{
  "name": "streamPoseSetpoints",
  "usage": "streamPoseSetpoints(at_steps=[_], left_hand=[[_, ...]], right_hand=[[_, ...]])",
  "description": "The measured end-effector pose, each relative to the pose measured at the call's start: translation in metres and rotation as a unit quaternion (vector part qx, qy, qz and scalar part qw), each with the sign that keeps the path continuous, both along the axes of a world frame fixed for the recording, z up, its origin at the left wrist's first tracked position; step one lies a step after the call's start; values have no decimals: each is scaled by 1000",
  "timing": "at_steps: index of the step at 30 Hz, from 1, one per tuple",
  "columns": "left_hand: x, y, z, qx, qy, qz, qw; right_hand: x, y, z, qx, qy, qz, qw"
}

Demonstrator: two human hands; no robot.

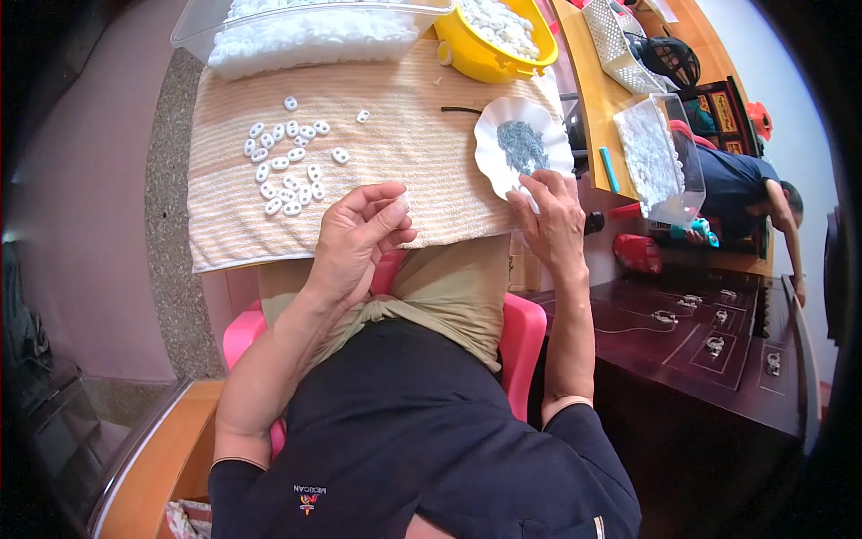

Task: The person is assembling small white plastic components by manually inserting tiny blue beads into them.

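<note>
Many pieces (pixel 296 154): white ovals with two holes each, loose on the left part of the towel (pixel 386 117), beyond the left hand (pixel 359 232). They look like hard plastic: light, stiff, perhaps a little slick, unlikely to crack. The rounded edges should suit a thumb-and-finger pinch, leaving the holes free.
Left hand: raised at the towel's near edge, fingers curled, thumb drawn close to the fingertips; whether something small is pinched there, I cannot tell.
Right hand (pixel 555 220): at the near rim of the dish (pixel 488 148), thumb and fingers bent inward. Something white shows between them, a piece or the rim itself; I cannot tell which, nor whether the grip has closed on it.
Dish: white, wavy-rimmed, on the towel's right side. It seems thin and light, so pressing one edge could tip it; steady it by opposite sides of the rim.
Grey bits (pixel 521 142): heaped in the dish, fine, perhaps metal, too small to make out singly. Each should weigh almost nothing and slip easily; fingertips only.
Bin (pixel 435 12) and basin (pixel 467 61): one clear, one yellow, at the far edge, loaded with white parts (pixel 314 40). Probably heavy; best taken two-handed.
</note>
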State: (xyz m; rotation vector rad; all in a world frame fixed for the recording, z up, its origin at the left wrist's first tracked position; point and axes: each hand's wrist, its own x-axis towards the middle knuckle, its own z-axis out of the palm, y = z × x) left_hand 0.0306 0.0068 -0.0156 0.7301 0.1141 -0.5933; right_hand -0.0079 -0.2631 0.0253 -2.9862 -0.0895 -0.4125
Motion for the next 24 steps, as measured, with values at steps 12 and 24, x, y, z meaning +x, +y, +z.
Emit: streamPoseSetpoints(at_steps=[12, 24], left_hand=[[1, -1, -1, 4, 3, 3, 1000], [1, 0, -2, 7, 7, 7, 1000]], right_hand=[[9, -2, -11, -45, 14, 20, 999], [10, 3, -17, 55, 1, 24, 998]])
